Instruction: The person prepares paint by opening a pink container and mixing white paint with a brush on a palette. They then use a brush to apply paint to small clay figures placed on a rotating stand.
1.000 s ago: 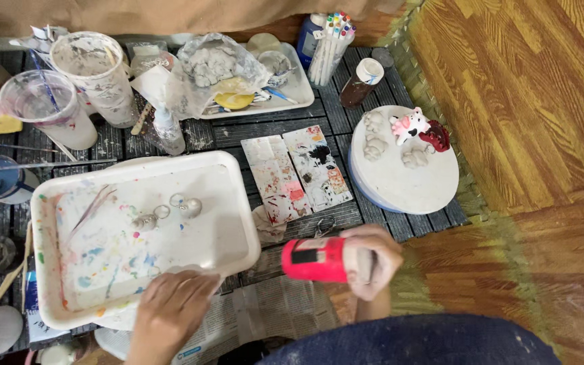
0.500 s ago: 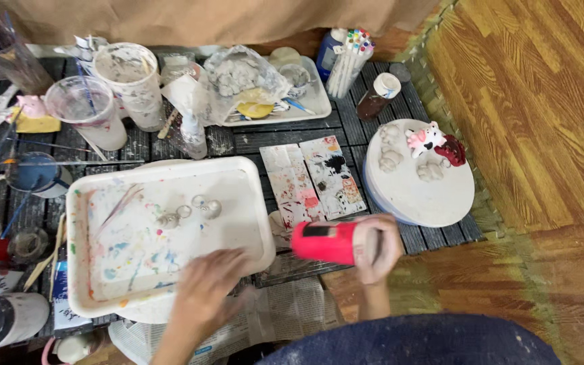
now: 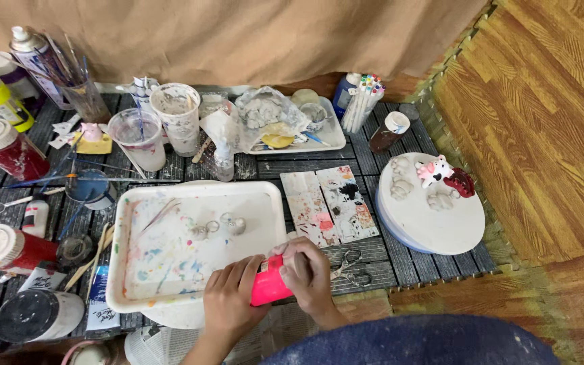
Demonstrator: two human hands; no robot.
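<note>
Both hands meet on a bright pink bottle (image 3: 267, 282) at the mat's (image 3: 386, 260) near edge, just off the near right corner of the white tray (image 3: 272, 203). The left hand (image 3: 230, 301) wraps the bottle's body; the right hand (image 3: 305, 274) is clenched over its end, which hides any cap. By the grip, this looks like twisting the bottle open or shut, though which way cannot be told. A next move would call for a steady hold on the body while the other hand turns.

The bottle is smooth, glossy plastic, roughly cylindrical. The tray is a shallow rounded rectangle, smeared with pale streaks of colour, with small clear rings (image 3: 217, 224) lying near its middle. Two paint-stained tiles (image 3: 329, 206) lie flat beside it, scissors (image 3: 346, 263) just right of the hands. Farther right, a round white board (image 3: 434, 226) carries small lumpy clay figures (image 3: 437, 172). The mat is dark and ridged.
</note>
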